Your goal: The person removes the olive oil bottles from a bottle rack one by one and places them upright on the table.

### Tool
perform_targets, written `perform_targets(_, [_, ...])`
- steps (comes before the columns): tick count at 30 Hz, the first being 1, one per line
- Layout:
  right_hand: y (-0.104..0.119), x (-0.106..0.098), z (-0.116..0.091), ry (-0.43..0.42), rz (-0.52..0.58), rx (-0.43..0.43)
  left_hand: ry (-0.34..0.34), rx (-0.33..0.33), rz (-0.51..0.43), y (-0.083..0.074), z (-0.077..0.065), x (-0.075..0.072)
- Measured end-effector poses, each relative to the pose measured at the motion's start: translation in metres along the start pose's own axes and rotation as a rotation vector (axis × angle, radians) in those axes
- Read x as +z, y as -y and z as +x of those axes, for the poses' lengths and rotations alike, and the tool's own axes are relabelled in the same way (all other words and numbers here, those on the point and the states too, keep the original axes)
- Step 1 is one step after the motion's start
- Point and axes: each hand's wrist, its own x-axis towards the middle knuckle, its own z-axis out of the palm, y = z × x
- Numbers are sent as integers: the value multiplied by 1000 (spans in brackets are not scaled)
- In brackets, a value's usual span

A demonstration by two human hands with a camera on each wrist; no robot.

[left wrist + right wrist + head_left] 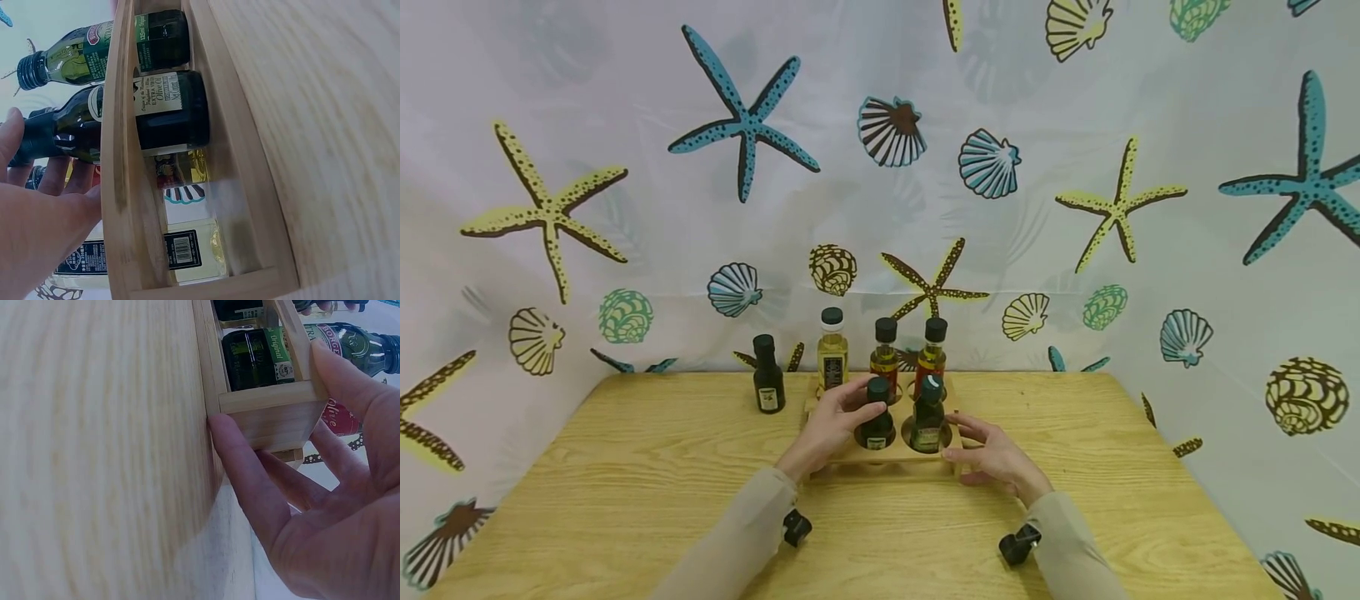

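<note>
A wooden rack [895,454] with round holes holds several small bottles. My left hand [827,427] grips the neck of a dark olive oil bottle [169,122] in the front row, thumb on one side and fingers behind. The bottle's base sits down inside the rack, its cream label partly behind the upper rail. Right of it stands a green olive oil bottle [928,421] with a dark cap. At the rack's right end, my right hand [1000,460] holds the frame, its thumb on the upper rail and one fingertip at the lower corner, close over the table.
In the back row stand a clear bottle of yellow oil [832,354] and two red-labelled bottles, left [884,360] and right [932,357]. A dark bottle [768,382] stands on the wooden table [625,483] left of the rack. A patterned cloth [820,217] hangs behind.
</note>
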Motion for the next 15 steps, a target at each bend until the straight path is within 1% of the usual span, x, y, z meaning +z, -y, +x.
perform_targets(2, [0, 0, 0, -3, -1, -3, 4, 7, -7, 1, 0, 0])
perform_targets(6, [0, 1, 1, -6, 3, 2, 3, -1, -17, 1, -1, -2])
perform_targets(10, [-1, 1, 1, -7, 9, 10, -14, -7, -27, -1, -2, -3])
perform_targets(14, [-1, 1, 1, -8, 15, 7, -29, 14, -32, -6, -1, -3])
perform_targets(15, [-1, 1, 1, -11, 17, 9, -31, 18, -31, -13, -3, -3])
